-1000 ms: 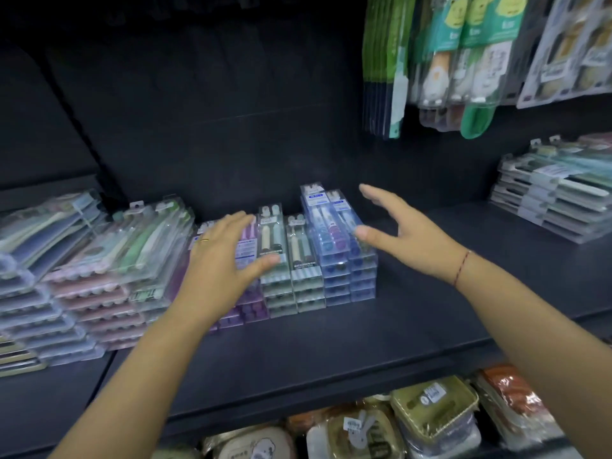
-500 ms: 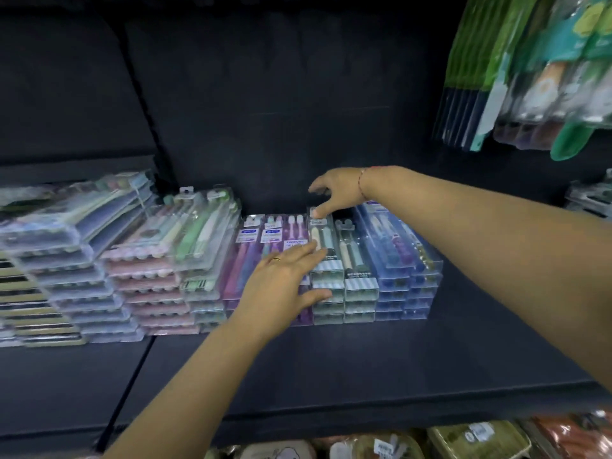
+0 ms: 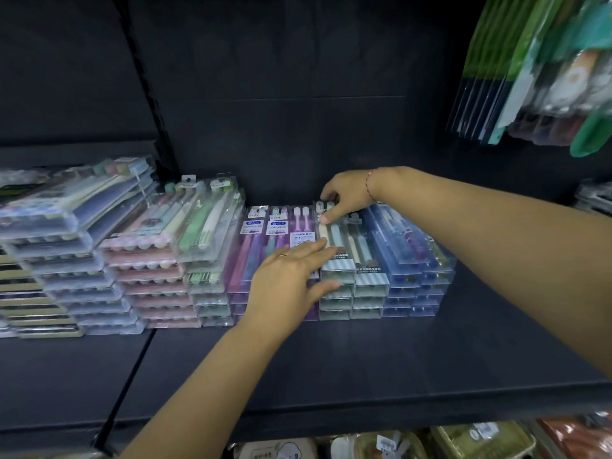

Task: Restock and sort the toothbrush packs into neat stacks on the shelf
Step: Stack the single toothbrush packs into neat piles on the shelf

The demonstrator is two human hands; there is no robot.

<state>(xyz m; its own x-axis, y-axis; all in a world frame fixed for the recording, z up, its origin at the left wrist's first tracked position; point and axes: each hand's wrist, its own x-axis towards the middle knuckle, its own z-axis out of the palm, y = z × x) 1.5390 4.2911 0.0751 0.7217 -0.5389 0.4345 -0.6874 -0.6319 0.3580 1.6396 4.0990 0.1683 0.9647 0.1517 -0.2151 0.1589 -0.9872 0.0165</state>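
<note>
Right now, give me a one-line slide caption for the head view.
Left hand rests on the green-striped stack while right hand pinches its far end on the shelf.

Dim, dark shelf bay lit from the front.
The black shelf (image 3: 331, 376) and back wall (image 3: 281, 61) swallow light; clear packs (image 3: 337, 263) catch soft glare on their lids. Hanging packs (image 3: 546, 77) at upper right smear with motion blur, and lines bow at the wide-angle edges.
</note>
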